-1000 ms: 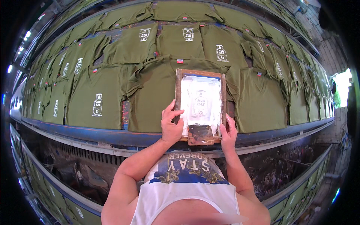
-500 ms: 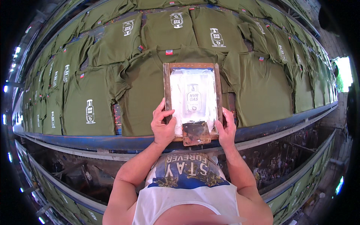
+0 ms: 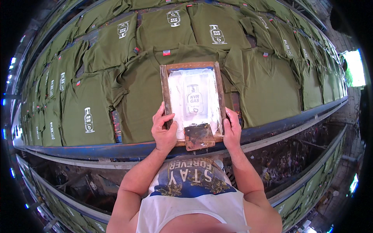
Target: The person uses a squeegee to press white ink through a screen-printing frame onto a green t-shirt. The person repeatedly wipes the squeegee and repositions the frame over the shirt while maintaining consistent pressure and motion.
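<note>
The left hand [image 3: 165, 130] is partly curled at the left rail of a wooden screen frame [image 3: 166, 91], its index finger reaching over the rail and its thumb lying along it. The right hand [image 3: 232, 128] holds the opposite rail, thumb upright at the side and fingers bent around the outside; how firmly either grips, I cannot tell. The frame thus sits between the two hands and reaches beyond them, its pale mesh [image 3: 195, 101] showing a grey cylinder design. Between the hands, at the frame's near end, rests a stained brown plate [image 3: 199, 138]. Just below the hands run the table's blue edge [image 3: 136, 149] and, nearer the body, the wearer's white sleeveless top [image 3: 194, 206]. Under the frame and out past both hands spreads an olive shirt [image 3: 142, 93], its collar beyond the fingertips. Left of the left hand lies a shirt with a white print [image 3: 89, 120]; right of the right hand, a plain one [image 3: 268, 89]. Farther ahead of both hands, more printed shirts [image 3: 202, 33] lie in rows.
</note>
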### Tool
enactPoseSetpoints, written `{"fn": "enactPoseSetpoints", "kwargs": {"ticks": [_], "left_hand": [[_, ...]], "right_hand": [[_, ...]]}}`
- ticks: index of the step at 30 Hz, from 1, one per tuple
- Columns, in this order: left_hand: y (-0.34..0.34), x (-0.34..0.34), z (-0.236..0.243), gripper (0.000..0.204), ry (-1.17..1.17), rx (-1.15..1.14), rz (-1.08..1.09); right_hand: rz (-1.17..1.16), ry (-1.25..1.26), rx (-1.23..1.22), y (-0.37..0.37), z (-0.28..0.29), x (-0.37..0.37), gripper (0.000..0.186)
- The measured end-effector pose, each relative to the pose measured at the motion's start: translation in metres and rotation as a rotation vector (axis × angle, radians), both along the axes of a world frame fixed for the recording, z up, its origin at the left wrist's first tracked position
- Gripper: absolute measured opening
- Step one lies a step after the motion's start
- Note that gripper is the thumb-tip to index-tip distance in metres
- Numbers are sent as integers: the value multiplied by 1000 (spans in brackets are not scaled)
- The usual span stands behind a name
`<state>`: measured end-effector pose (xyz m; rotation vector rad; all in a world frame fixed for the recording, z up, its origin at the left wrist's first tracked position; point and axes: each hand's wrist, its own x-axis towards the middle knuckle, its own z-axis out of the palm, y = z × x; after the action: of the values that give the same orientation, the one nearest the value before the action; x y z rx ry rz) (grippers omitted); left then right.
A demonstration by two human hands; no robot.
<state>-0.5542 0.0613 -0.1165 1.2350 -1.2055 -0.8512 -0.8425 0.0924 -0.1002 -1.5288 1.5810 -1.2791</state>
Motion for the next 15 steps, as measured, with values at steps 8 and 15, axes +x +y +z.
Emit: {"fn": "enactPoseSetpoints", "kwargs": {"ticks": [8, 15], "left_hand": [[-1, 2, 3, 30, -97, 3, -1], [-1, 1, 2, 26, -65, 31, 7]], "right_hand": [[38, 91, -6, 7, 56, -9, 38], [564, 540, -143, 23, 105, 23, 46]]}}
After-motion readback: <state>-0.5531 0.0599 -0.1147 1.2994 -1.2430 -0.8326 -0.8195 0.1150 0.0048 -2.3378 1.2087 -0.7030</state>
